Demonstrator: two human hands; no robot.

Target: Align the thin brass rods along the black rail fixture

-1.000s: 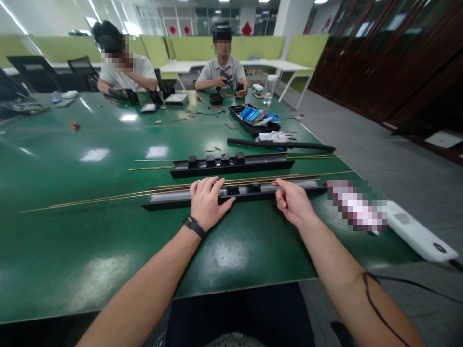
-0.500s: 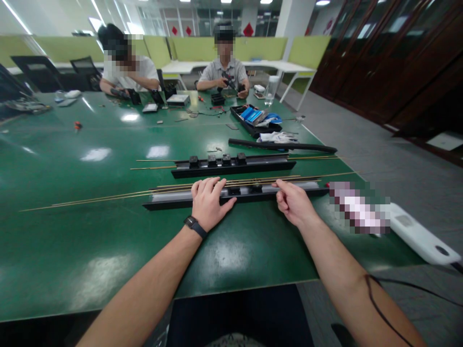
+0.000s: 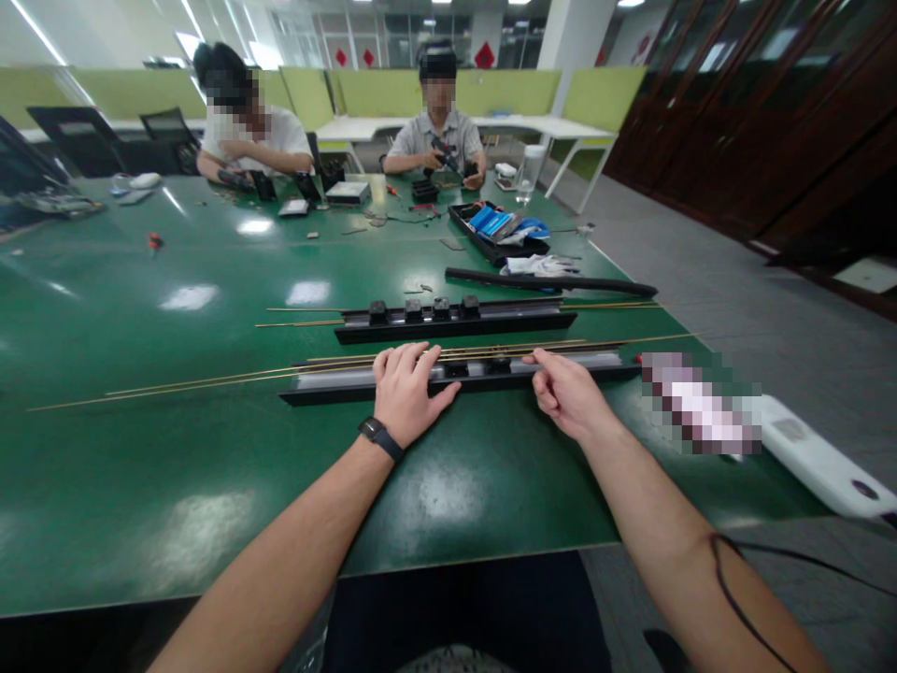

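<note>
In front of me a long black channel (image 3: pixel 364 388) with a pale inner lining lies across the table, with black blocks (image 3: pixel 499 361) in it. Several thin brass-coloured rods (image 3: pixel 210 379) run lengthwise over it and stick out far to the left. My left hand (image 3: pixel 410 388) rests over the channel and rods, fingers stretched out and thumb spread along the near side. At the channel's right half, my right hand (image 3: pixel 564 391) is closed, thumb and forefinger pinching a thin rod; the other fingers are curled in.
Behind lies a second black channel (image 3: pixel 455 327) with several black blocks and rods. Beyond are a black tube (image 3: pixel 553 282), gloves (image 3: pixel 539 266) and a black tray (image 3: pixel 483 238) of blue items. A white power strip (image 3: pixel 819 458) sits at right. Two people work across the table.
My right hand has moved slightly left, its fingers still pinched. The longest rod's left tip reaches a little farther left. My left hand keeps its place on the channel.
</note>
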